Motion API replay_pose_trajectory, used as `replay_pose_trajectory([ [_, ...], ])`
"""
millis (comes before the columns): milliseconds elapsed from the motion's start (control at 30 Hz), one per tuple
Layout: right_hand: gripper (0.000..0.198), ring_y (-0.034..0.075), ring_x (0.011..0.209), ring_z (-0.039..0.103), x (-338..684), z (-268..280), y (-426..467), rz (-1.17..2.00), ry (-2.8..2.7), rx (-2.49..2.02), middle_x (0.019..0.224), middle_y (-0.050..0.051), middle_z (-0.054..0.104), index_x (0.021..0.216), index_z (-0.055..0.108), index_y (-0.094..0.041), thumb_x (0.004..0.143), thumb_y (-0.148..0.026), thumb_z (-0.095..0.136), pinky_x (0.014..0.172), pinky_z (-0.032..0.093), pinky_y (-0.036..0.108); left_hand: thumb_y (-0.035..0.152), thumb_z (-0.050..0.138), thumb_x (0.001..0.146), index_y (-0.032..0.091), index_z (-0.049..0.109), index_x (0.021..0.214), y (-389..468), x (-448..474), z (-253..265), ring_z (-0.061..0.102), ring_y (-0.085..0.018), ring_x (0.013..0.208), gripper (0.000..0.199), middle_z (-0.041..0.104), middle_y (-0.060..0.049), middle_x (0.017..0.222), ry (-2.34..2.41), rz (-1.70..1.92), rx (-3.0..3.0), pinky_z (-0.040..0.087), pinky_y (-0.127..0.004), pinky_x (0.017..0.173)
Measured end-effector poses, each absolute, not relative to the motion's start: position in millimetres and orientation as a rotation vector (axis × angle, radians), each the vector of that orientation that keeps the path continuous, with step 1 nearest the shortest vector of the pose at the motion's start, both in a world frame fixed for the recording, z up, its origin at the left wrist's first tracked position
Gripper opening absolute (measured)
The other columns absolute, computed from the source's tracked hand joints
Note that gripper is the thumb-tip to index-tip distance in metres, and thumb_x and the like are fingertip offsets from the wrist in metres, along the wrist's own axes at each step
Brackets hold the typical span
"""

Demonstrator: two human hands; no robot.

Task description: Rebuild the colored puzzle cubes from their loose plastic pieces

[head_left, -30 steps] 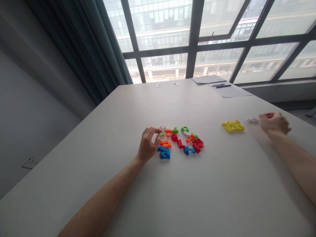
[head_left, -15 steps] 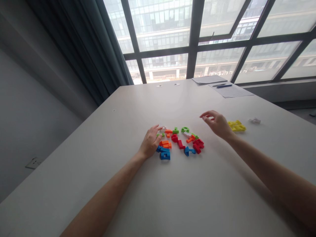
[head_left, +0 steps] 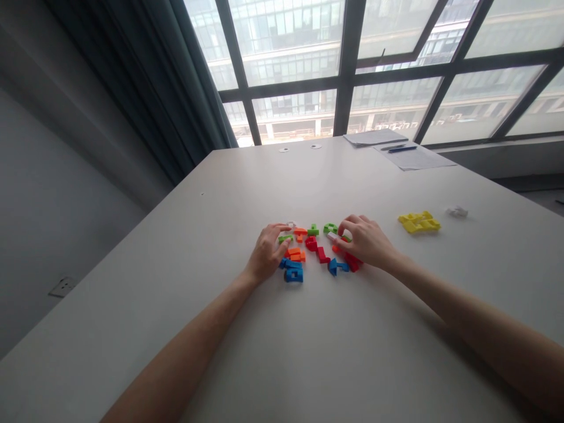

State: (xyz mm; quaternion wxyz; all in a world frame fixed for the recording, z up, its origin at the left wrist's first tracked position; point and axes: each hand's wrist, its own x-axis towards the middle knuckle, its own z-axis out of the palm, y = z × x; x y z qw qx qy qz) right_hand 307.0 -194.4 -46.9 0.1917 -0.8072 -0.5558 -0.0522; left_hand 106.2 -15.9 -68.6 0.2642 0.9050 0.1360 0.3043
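White table (head_left: 308, 352): both hands (head_left: 268, 254) on central blocks (head_left: 319, 252), edges far.

Both hands are resting on the scattered coloured blocks (head_left: 317, 249): left hand (head_left: 267, 254) touching green, right hand (head_left: 365, 242) covering red.

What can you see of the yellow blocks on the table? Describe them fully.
The yellow blocks form a small flat cluster of angular, glossy, plastic-looking pieces lying close together on the white table. They sit apart from the mixed-colour pile, to its right, with a small crumpled white scrap further right. Nothing touches them; the right hand rests on the pile instead.
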Motion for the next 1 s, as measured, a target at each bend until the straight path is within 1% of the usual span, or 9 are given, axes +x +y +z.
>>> replay_pose_trajectory([
  [133, 0.016, 0.026, 0.095, 0.058, 304.7, -49.0, -192.6, -0.115, -1.57, -2.209, 0.104, 0.007, 0.067, 0.085, 0.065, -0.021, 0.086, -0.037, 0.061, 0.081, 0.044, 0.04, 0.021, 0.05, 0.089, 0.017, 0.059, 0.11, -19.0, 105.1, -65.3, 0.053, -0.022, 0.115, 0.023, 0.06, -0.01, 0.118, 0.344, 0.841, 2.466, 0.041, -0.042, 0.103],
  [200, 0.01, 0.025, 0.098, 0.058, 300.7, -49.0, -192.3, -0.149, -1.585, -2.131, 0.105, 0.006, 0.067, 0.088, 0.065, -0.022, 0.085, -0.031, 0.062, 0.084, 0.042, 0.04, 0.021, 0.051, 0.09, 0.019, 0.06, 0.109, -23.0, 103.5, -62.4, 0.054, -0.022, 0.113, 0.021, 0.061, -0.009, 0.116, 0.334, 0.864, 2.511, 0.042, -0.041, 0.101],
  [267, 0.008, 0.024, 0.099, 0.058, 293.8, -48.7, -192.9, -0.2, -1.6, -2.033, 0.102, 0.006, 0.068, 0.089, 0.065, -0.022, 0.086, -0.029, 0.061, 0.087, 0.04, 0.039, 0.022, 0.053, 0.091, 0.02, 0.061, 0.105, -28.3, 101.4, -59.4, 0.055, -0.022, 0.111, 0.017, 0.063, -0.007, 0.113, 0.311, 0.899, 2.582, 0.042, -0.04, 0.099],
  [400, 0.008, 0.02, 0.094, 0.058, 276.6, -48.1, -196.2, -0.278, -1.682, -1.835, 0.094, 0.003, 0.07, 0.09, 0.063, -0.022, 0.089, -0.029, 0.059, 0.087, 0.037, 0.036, 0.029, 0.058, 0.091, 0.022, 0.063, 0.105, -38.1, 97.3, -55.1, 0.057, -0.022, 0.108, 0.017, 0.067, -0.005, 0.11, 0.179, 0.971, 2.732, 0.039, -0.039, 0.098],
  [533, 0.012, 0.019, 0.091, 0.057, 265.8, -47.8, -199.2, -0.337, -1.736, -1.72, 0.092, 0.003, 0.07, 0.09, 0.063, -0.022, 0.09, -0.033, 0.059, 0.086, 0.037, 0.035, 0.034, 0.061, 0.089, 0.023, 0.062, 0.108, -43.4, 95.3, -52.6, 0.057, -0.02, 0.107, 0.022, 0.068, -0.004, 0.111, 0.027, 1.015, 2.803, 0.036, -0.04, 0.103],
  [633, 0.014, 0.018, 0.089, 0.057, 263.1, -47.0, -200.3, -0.323, -1.752, -1.668, 0.088, 0.002, 0.07, 0.089, 0.063, -0.022, 0.092, -0.035, 0.057, 0.085, 0.036, 0.035, 0.034, 0.062, 0.089, 0.023, 0.063, 0.103, -45.1, 95.2, -51.6, 0.058, -0.019, 0.102, 0.018, 0.069, -0.004, 0.106, -0.019, 1.048, 2.808, 0.035, -0.04, 0.103],
  [767, 0.014, 0.016, 0.086, 0.057, 262.4, -47.0, -200.7, -0.306, -1.747, -1.606, 0.085, 0.0, 0.07, 0.087, 0.062, -0.022, 0.091, -0.035, 0.059, 0.085, 0.036, 0.034, 0.032, 0.059, 0.091, 0.022, 0.062, 0.093, -46.0, 95.2, -51.2, 0.059, -0.018, 0.097, 0.011, 0.07, -0.003, 0.099, -0.038, 1.065, 2.788, 0.036, -0.04, 0.102],
  [1000, 0.013, 0.015, 0.083, 0.059, 262.3, -47.4, -200.5, -0.28, -1.727, -1.529, 0.085, 0.001, 0.071, 0.088, 0.062, -0.022, 0.09, -0.034, 0.061, 0.084, 0.038, 0.034, 0.034, 0.054, 0.094, 0.021, 0.06, 0.092, -46.0, 94.9, -52.7, 0.058, -0.018, 0.096, 0.015, 0.068, -0.004, 0.097, -0.069, 1.062, 2.763, 0.036, -0.04, 0.101],
])
